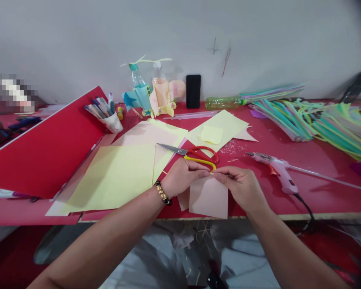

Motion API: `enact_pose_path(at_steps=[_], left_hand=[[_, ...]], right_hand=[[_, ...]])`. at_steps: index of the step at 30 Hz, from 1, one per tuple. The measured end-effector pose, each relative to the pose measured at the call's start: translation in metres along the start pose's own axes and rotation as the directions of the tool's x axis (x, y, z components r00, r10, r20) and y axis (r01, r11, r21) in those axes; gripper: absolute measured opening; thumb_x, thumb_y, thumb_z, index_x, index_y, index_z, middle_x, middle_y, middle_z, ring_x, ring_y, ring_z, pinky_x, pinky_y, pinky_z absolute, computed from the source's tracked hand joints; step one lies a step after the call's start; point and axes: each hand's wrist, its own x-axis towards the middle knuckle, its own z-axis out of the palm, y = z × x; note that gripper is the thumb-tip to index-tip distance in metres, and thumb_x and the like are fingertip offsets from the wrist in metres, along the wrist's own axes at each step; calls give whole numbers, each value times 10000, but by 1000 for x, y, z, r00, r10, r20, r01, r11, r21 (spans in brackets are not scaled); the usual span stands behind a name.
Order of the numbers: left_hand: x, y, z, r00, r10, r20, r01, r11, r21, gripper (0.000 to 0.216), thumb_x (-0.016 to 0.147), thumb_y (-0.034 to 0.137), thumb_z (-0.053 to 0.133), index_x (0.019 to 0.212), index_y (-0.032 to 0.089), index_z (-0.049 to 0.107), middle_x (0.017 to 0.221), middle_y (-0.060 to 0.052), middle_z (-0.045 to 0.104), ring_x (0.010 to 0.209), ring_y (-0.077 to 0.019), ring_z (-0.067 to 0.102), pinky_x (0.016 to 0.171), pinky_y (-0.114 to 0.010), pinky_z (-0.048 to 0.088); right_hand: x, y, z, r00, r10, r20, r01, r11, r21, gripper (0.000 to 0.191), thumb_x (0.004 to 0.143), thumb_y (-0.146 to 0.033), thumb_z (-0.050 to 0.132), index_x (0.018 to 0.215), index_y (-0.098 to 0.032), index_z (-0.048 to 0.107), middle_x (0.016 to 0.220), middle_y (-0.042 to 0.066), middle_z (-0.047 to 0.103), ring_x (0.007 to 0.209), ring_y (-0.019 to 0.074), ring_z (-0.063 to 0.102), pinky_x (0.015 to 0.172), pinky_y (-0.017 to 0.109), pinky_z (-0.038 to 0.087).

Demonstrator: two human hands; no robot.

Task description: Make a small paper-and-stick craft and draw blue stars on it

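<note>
Red table (319,192), yellow paper (108,176), scissors (188,151), glue gun (276,170)

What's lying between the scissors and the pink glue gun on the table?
In the head view, small paper scraps lie on the red tabletop between the scissors and the pink glue gun.
</note>
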Motion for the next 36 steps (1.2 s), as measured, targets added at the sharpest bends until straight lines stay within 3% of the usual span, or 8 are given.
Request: enact_pose_path(at_steps=[10, 16, 36], left_hand=[[-1, 0, 1, 1000, 1, -2, -1, 1000, 22, 293, 765, 438, 656, 894, 192, 752, 864, -47, 736, 755, -179, 632, 633, -264, 463], [0, -4, 3, 999, 39, 37, -39, 999, 0, 290, 769, 430, 659, 925, 204, 749, 911, -50, 736, 840, -201, 648, 709, -282, 492], [-1, -1, 6, 998, 62, -19, -60, 995, 80, 264, 787, 427, 634, 877, 212, 757, 848, -33, 738, 773, -178, 645, 645, -254, 465]], right_hand=[[0, 2, 0, 999, 32, 5, -32, 998, 45, 193, 777, -370, 671, 798, -189, 735, 693, 13, 708, 605, 140, 584, 531, 231, 438], [-1, 0, 1, 999, 18, 27, -18, 1000, 24, 211, 783, -372, 659, 809, -178, 738, 736, 33, 724, 626, 160, 606, 542, 245, 452], [-1, -1, 2, 999, 11, 36, -12, 1000, 17, 213, 783, -378, 660, 802, -180, 737, 734, 29, 727, 642, 162, 616, 555, 243, 460]])
